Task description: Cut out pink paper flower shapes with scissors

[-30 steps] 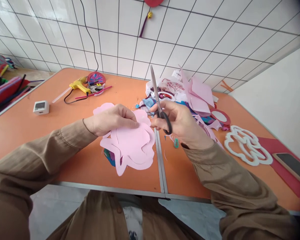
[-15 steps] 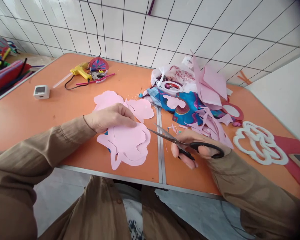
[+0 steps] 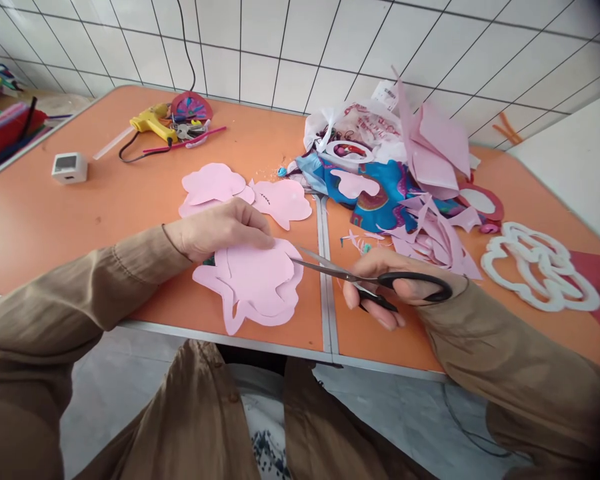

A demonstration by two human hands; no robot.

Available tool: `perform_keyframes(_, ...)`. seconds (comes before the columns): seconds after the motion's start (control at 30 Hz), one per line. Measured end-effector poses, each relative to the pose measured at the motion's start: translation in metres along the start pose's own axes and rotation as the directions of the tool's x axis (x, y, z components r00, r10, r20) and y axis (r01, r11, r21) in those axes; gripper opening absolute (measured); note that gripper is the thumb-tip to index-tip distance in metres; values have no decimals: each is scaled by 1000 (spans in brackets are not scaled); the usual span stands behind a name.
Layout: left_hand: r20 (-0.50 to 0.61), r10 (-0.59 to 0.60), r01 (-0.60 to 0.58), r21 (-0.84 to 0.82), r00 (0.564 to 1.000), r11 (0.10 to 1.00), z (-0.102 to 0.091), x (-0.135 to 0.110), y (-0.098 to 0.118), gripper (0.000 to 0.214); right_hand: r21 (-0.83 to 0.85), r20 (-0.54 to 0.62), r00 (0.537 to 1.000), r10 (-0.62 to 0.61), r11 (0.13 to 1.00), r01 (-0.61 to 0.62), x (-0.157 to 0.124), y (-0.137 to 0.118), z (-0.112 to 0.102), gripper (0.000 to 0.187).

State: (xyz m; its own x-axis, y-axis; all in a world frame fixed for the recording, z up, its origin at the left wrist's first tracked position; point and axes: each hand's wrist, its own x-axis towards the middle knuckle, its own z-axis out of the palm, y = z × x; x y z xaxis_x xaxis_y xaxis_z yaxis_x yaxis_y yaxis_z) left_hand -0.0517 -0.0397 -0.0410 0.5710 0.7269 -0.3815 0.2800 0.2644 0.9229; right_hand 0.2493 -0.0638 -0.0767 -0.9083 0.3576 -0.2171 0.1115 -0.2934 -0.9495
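Note:
My left hand pinches the upper edge of a pink craft sheet, partly cut into a wavy outline with a strip hanging loose at its lower left. In my right hand is a pair of scissors with black handles, thumb and fingers through the loops. The blades are parted, and their tips reach the right edge of the sheet. Just beyond my left hand lie pink cut-out shapes and another pink cut-out with small dark marks.
A yellow glue gun and a small white device are at the back left. Pink scraps, a blue patterned cloth and a plastic bag pile up at the right. White cloud-shaped frames lie farther right.
The scissors' tips have come onto the sheet's right edge, having been just beside it. The view has shifted slightly. My left hand keeps its hold.

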Motion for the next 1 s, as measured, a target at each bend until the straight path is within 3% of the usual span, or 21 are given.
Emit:
perform_keyframes(0.3, 26, -29, 29, -23, 999, 999, 1, 5, -8, 13, -16, 18, 998, 58, 998, -58, 3, -7, 5, 57)
perform_keyframes(0.57, 53, -10, 11, -15, 999, 1000, 2, 3, -8, 12, 41, 65, 998, 17, 999, -20, 8, -1, 6, 52)
perform_keyframes(0.73, 58, -12, 14, -44, 998, 999, 1, 4, -8, 11, 39, 65, 997, -36, 999, 34, 6, 3, 6, 49)
perform_keyframes(1.0, 52, 16, -14, -43, 998, 999, 0, 1, -6, 12, 22, 15, 1000, -2, 1000, 1, 5, 0, 10, 52)
